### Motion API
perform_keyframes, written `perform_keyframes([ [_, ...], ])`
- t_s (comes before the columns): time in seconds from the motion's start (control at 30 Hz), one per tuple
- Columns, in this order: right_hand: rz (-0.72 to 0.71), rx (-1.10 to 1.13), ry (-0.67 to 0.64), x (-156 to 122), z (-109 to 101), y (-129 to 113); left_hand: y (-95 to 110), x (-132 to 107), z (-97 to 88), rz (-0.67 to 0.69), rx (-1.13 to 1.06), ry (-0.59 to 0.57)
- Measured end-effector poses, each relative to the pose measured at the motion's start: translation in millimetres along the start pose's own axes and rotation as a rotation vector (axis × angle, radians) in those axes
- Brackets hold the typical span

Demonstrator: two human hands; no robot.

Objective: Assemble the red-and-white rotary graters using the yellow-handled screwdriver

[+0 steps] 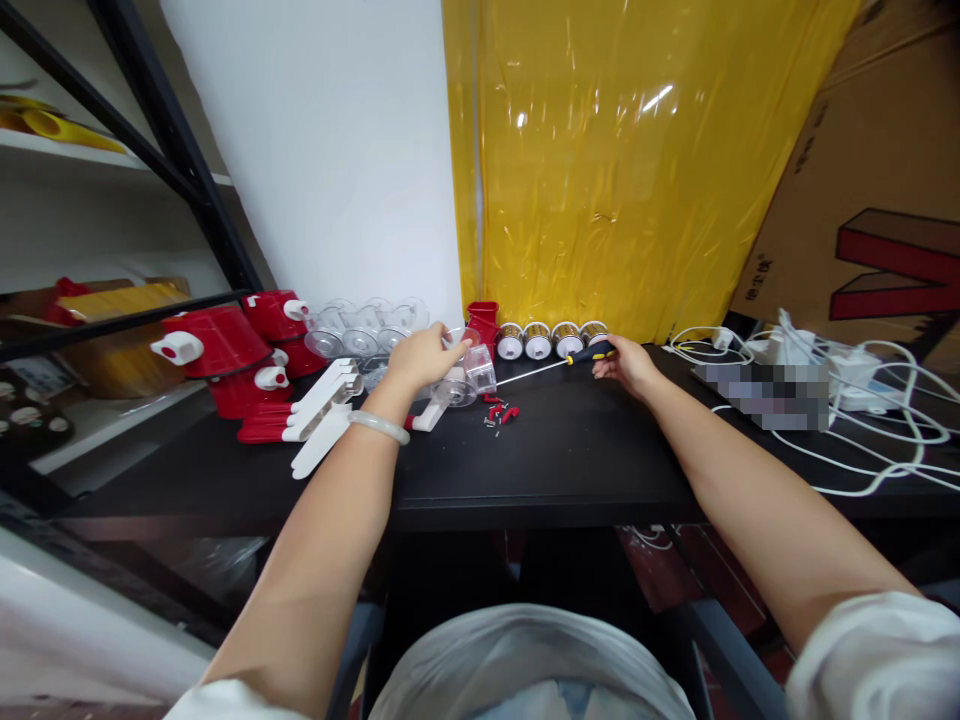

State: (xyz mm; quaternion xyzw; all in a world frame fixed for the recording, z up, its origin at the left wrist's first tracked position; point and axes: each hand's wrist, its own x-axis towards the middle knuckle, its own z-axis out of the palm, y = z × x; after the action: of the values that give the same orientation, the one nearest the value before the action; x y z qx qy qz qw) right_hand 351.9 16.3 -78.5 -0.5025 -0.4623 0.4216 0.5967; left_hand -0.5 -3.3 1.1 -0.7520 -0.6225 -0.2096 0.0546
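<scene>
My left hand (427, 358) is closed around a clear plastic part (481, 370) just above the black tabletop. In my right hand (628, 368) is a screwdriver (591, 352) with a black and yellow handle, gripped near its back end. Its long metal shaft points left, and the tip comes up to the right edge of the clear part. Whether the tip touches it I cannot tell. Below the tip lie small red pieces (510, 413) and several tiny screws. A white crank handle (430, 414) rests under my left hand, partly hidden by it.
Red plastic housings (225, 350) stand at the left, with white-and-red handles (319, 410) before them and clear cups (364, 330) behind. Near the yellow-wrapped panel are a red hopper (484, 320) and several drums (537, 342). White cables (900, 440) tangle at the right.
</scene>
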Motion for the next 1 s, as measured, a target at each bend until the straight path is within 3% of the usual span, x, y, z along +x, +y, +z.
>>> perform_keyframes([
  [0.37, -0.085, -0.166, 0.069, 1, -3, 4, 0, 0, 0.0, 0.002, -0.002, -0.002],
  [0.5, 0.032, -0.126, 0.115, 1, 1, 0, 0, 1, 0.7, 0.007, -0.005, -0.001],
  [0.63, 0.115, 0.017, 0.058, -2, 5, -7, -1, 1, 1.3, 0.010, -0.007, 0.001],
  [0.8, 0.065, 0.035, 0.027, -4, 4, -7, -2, 1, 2.0, 0.016, 0.004, 0.015],
  [1.0, -0.106, -0.053, -0.022, -1, -2, 2, -1, 0, 0.2, 0.014, -0.005, 0.001],
])
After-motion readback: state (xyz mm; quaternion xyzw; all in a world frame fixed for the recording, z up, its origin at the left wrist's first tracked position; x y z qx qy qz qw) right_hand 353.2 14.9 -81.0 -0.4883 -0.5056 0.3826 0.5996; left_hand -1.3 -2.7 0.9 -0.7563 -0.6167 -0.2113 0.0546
